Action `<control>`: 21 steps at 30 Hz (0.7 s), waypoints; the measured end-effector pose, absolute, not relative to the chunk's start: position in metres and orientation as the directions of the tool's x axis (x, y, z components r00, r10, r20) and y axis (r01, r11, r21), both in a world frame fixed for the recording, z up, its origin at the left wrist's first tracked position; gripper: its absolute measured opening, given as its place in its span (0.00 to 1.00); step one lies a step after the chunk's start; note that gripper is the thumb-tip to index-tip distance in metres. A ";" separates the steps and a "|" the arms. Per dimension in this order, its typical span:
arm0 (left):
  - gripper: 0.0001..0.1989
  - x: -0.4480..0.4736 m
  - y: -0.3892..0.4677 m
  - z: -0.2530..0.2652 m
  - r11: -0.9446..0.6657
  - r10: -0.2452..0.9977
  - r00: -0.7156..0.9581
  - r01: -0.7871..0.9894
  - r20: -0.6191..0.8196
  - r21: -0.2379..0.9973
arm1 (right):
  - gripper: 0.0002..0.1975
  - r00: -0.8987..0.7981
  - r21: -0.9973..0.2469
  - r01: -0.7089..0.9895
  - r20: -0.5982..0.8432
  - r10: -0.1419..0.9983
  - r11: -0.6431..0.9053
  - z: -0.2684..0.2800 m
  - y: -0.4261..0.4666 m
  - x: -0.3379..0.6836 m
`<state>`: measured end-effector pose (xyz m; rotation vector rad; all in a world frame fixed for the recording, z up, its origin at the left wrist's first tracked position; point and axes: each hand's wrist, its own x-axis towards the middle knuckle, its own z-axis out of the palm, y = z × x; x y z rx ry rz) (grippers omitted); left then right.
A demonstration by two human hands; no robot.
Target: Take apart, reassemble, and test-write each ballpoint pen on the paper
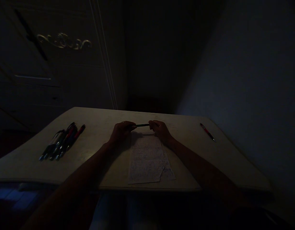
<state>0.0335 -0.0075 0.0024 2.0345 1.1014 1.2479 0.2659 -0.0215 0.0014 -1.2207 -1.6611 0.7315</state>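
A dark pen (143, 125) is held level between my two hands, above the far edge of a paper sheet. My left hand (122, 130) is closed on one end of it, and my right hand (160, 129) grips the other end. Below them, the written-on paper (146, 159) lies on the table, its right side torn, with a second piece (168, 171) showing beside the tear. Dim light hides the finer detail of the pen and of the fingertips.
Several pens (63, 142) lie bunched on the left of the pale table (94, 119). A single red and black pen (207, 132) rests at the right. Behind the table's left side stands furniture with a scroll ornament (63, 41); a wall (252, 89) rises along the right.
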 end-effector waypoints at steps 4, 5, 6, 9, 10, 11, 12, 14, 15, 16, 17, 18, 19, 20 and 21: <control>0.14 0.036 -0.012 0.005 -0.502 0.863 0.282 0.391 0.419 0.771 | 0.32 -0.073 -0.865 0.389 0.315 0.946 0.318 -0.002 -0.020 0.270; 0.14 0.036 -0.013 0.005 -0.488 0.870 0.283 0.388 0.402 0.782 | 0.32 -0.074 -0.865 0.389 0.314 0.947 0.317 -0.002 -0.019 0.271; 0.15 0.037 -0.013 0.005 -0.472 0.878 0.283 0.385 0.385 0.793 | 0.32 -0.077 -0.864 0.390 0.315 0.946 0.319 -0.003 -0.019 0.271; 0.17 0.038 -0.014 0.006 -0.412 0.904 0.280 0.379 0.322 0.828 | 0.31 -0.086 -0.863 0.384 0.320 0.944 0.328 -0.003 -0.021 0.272; 0.18 0.038 -0.015 0.007 -0.388 0.913 0.281 0.377 0.296 0.841 | 0.30 -0.087 -0.862 0.383 0.325 0.942 0.333 -0.003 -0.021 0.273; 0.18 0.038 -0.015 0.008 -0.362 0.921 0.286 0.374 0.265 0.854 | 0.29 -0.091 -0.858 0.384 0.334 0.938 0.342 -0.003 -0.022 0.273; 0.19 0.038 -0.016 0.009 -0.333 0.928 0.289 0.366 0.233 0.869 | 0.29 -0.098 -0.851 0.386 0.347 0.933 0.357 -0.004 -0.022 0.274; 0.20 0.039 -0.017 0.011 -0.274 0.938 0.301 0.341 0.172 0.899 | 0.27 -0.122 -0.833 0.386 0.380 0.917 0.397 -0.005 -0.022 0.276; 0.20 0.039 -0.018 0.012 -0.251 0.941 0.304 0.324 0.150 0.912 | 0.26 -0.134 -0.825 0.382 0.395 0.909 0.415 -0.005 -0.021 0.277; 0.20 0.039 -0.019 0.012 -0.234 0.942 0.305 0.308 0.138 0.922 | 0.25 -0.142 -0.822 0.377 0.405 0.903 0.428 -0.006 -0.021 0.278; 0.20 0.039 -0.019 0.012 -0.227 0.943 0.305 0.299 0.133 0.927 | 0.25 -0.145 -0.822 0.370 0.409 0.901 0.432 -0.006 -0.020 0.279; 0.20 0.039 -0.018 0.012 -0.229 0.943 0.302 0.298 0.136 0.927 | 0.24 -0.142 -0.827 0.360 0.408 0.902 0.431 -0.007 -0.019 0.280; 0.20 0.039 -0.018 0.012 -0.238 0.943 0.299 0.308 0.144 0.921 | 0.23 -0.141 -0.835 0.348 0.403 0.905 0.426 -0.007 -0.018 0.280; 0.20 0.039 -0.017 0.011 -0.251 0.943 0.296 0.324 0.154 0.912 | 0.22 -0.138 -0.845 0.332 0.396 0.908 0.420 -0.007 -0.018 0.281; 0.20 0.038 -0.016 0.010 -0.265 0.942 0.292 0.342 0.166 0.902 | 0.22 -0.136 -0.855 0.316 0.389 0.911 0.412 -0.008 -0.017 0.281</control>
